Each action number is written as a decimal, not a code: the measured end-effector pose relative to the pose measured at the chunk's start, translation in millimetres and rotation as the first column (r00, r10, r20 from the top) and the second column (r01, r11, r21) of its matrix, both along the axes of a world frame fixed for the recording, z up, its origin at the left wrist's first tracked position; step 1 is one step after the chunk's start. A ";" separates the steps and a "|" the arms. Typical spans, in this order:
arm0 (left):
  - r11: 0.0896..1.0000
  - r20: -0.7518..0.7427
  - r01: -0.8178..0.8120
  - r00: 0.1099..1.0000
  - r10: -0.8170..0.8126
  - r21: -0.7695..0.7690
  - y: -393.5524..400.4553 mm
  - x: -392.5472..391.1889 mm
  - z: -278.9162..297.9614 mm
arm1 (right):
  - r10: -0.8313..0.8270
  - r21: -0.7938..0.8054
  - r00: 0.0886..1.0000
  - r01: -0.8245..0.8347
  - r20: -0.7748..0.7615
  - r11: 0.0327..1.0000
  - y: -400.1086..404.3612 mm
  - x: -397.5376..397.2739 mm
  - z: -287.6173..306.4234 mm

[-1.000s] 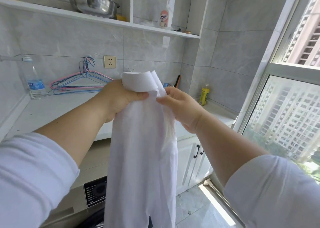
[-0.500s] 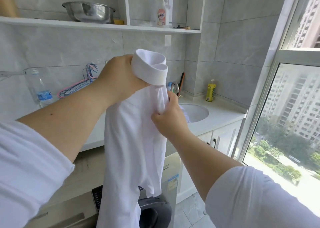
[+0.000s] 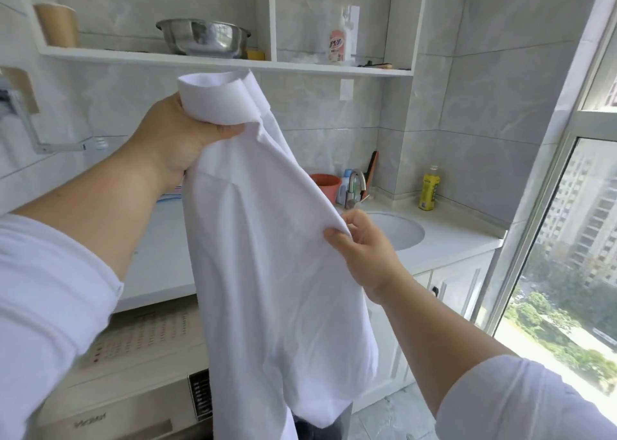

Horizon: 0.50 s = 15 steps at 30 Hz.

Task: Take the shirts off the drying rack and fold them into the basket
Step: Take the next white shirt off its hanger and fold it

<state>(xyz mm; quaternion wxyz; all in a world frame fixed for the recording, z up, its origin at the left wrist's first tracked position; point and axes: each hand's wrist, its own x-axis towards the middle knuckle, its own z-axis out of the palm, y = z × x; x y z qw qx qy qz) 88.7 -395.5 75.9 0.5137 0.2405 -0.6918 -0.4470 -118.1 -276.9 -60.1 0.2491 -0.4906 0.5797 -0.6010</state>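
Change: the right hand has slid from just under the collar, half a second ago, down the shirt's right edge, drawing the cloth out to the right; the left hand has kept its place at the top.
Meaning for task: the white shirt is off the rack and is probably being spread for its first fold.
Left hand: fingers curled and clamped round the bunched collar.
Right hand: thumb and fingers pinched together on the shirt's edge.
Shirt position: hanging in the air above the worktop and washing machine, near the sink.
Basket: not in view; possibly below frame.
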 end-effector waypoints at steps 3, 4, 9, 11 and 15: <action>1.000 -0.037 0.025 0.999 -0.024 0.016 -4.3 -1.3 -3.4 | 0.074 0.088 0.996 -0.070 -0.048 0.994 -1.5 0.1 2.2; 0.999 -0.043 0.034 0.999 -0.033 0.017 -4.1 -1.5 -3.7 | 0.113 0.143 0.993 -0.107 -0.033 0.984 -1.8 -1.4 2.0; 0.994 -0.082 0.104 0.991 -0.103 0.011 -3.6 -2.0 -1.2 | 0.306 0.456 0.946 -0.228 -0.103 0.860 -4.3 6.4 -11.7; 0.990 -0.114 0.138 0.984 -0.136 0.010 -5.1 0.4 2.3 | 0.339 0.525 0.934 -0.235 -0.110 0.818 -8.9 15.1 -19.9; 0.990 -0.136 0.143 0.980 -0.143 -0.007 -11.2 11.5 8.5 | 0.293 0.568 0.940 -0.147 -0.175 0.810 -16.4 17.7 -30.3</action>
